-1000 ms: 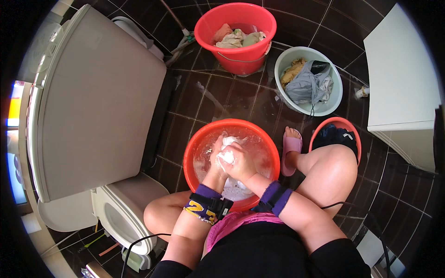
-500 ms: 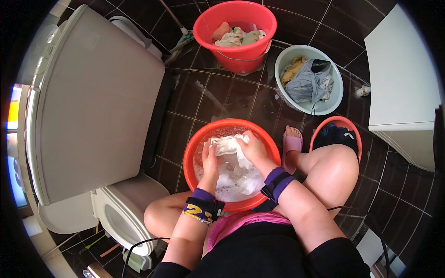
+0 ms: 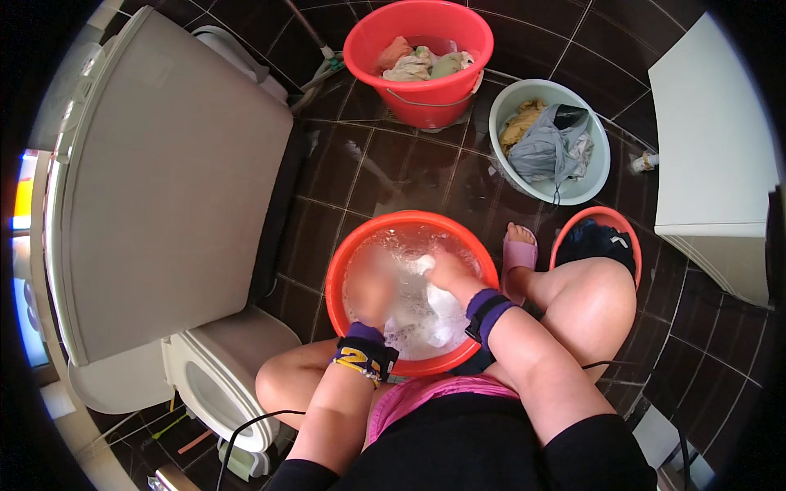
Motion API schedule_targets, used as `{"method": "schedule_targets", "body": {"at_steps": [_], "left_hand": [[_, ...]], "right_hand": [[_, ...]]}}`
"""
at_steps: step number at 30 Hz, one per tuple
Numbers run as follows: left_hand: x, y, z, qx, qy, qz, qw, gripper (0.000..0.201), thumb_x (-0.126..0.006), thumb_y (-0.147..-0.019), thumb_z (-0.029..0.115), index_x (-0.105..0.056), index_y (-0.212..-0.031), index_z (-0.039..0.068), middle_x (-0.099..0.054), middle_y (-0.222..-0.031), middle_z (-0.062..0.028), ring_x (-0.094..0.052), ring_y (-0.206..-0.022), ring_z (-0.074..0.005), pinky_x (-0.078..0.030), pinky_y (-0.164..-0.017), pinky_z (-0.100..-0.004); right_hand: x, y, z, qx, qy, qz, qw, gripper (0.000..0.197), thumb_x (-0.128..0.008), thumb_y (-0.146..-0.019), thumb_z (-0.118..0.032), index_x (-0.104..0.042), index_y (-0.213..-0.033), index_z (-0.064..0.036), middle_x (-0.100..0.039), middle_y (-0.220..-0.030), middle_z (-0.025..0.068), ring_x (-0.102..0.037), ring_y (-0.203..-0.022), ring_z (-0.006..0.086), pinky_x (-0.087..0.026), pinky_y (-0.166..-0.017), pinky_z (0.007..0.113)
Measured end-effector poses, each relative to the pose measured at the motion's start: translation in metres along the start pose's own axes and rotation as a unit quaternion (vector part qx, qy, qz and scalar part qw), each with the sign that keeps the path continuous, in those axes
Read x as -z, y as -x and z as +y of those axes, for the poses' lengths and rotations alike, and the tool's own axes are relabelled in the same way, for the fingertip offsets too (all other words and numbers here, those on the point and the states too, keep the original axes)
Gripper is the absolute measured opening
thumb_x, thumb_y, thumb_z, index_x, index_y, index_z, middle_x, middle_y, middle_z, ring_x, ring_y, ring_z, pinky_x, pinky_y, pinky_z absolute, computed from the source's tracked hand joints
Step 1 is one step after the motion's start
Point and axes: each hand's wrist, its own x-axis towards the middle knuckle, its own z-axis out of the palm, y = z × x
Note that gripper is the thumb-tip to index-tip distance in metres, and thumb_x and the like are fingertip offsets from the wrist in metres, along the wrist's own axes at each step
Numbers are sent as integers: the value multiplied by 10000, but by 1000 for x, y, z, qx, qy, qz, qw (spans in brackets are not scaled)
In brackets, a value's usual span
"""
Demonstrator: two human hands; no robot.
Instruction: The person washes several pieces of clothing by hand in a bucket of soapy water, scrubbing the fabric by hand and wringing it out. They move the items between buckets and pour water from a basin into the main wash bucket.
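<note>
An orange-red basin [image 3: 333, 282] of sudsy water stands on the floor between my knees. White wet cloth [image 3: 443, 304] lies in it, partly under water. My right hand [image 3: 455, 272] is at the basin's right side, its fingers curled on a bunched piece of the white cloth, with the tips hidden by suds and blur. On the left of the basin, my left hand [image 3: 372, 288] is smeared by motion, so its fingers and anything in them cannot be made out. A purple and black band sits on each wrist.
Beyond the basin stand a red bucket [image 3: 426, 100] of clothes and a pale blue tub [image 3: 497, 139] with grey and tan clothes. A small pink basin [image 3: 602, 213] of dark clothes sits by my right knee. A toilet [image 3: 214, 391] and grey cabinet [image 3: 176, 188] flank the left.
The white cloth was stretched between both hands above the water; now it is bunched lower at my right hand. My left hand has gone lower, blurred. The view shifts slightly.
</note>
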Motion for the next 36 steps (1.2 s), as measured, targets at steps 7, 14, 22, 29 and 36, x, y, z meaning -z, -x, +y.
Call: {"method": "schedule_targets", "body": {"at_steps": [7,14,22,29,36], "left_hand": [[39,70,110,65,532,-192,822,559,-546,-864,479,-517,-1205,37,-569,-1166,-161,-540,-1090,-279,-428,-931,-398],[105,94,146,135,635,-423,632,458,-496,-903,488,-621,-974,53,-665,-849,-119,-651,-797,-261,-541,-727,-368],[67,84,131,44,692,-292,659,399,-449,-953,379,-570,-1092,25,-652,-949,-124,-635,-841,-241,-533,-755,-351],[64,105,122,76,681,-248,685,394,-312,-954,309,-569,-1044,25,-627,-998,-129,-609,-922,-279,-499,-842,-408],[129,126,129,35,747,-255,613,415,-298,-956,329,-561,-1085,35,-630,-1043,-116,-611,-962,-289,-501,-870,-427]], "right_hand": [[-36,-9,-13,84,-313,154,933,382,-602,-753,-147,-558,-1130,-102,-623,-1070,168,-607,-1001,319,-479,-843,393],[-3,86,-90,171,-152,151,962,281,-720,-714,-250,-614,-925,-97,-610,-922,94,-629,-838,293,-504,-734,369],[-2,75,-77,244,-110,261,928,202,-659,-801,-272,-611,-741,-86,-614,-806,99,-615,-691,329,-503,-628,403],[-3,62,-62,138,-147,253,946,205,-598,-857,-279,-628,-788,-88,-653,-825,128,-627,-708,338,-506,-642,412],[25,73,-60,175,-161,295,926,351,-631,-841,-423,-571,-878,-79,-641,-840,107,-618,-743,253,-476,-635,354]]}}
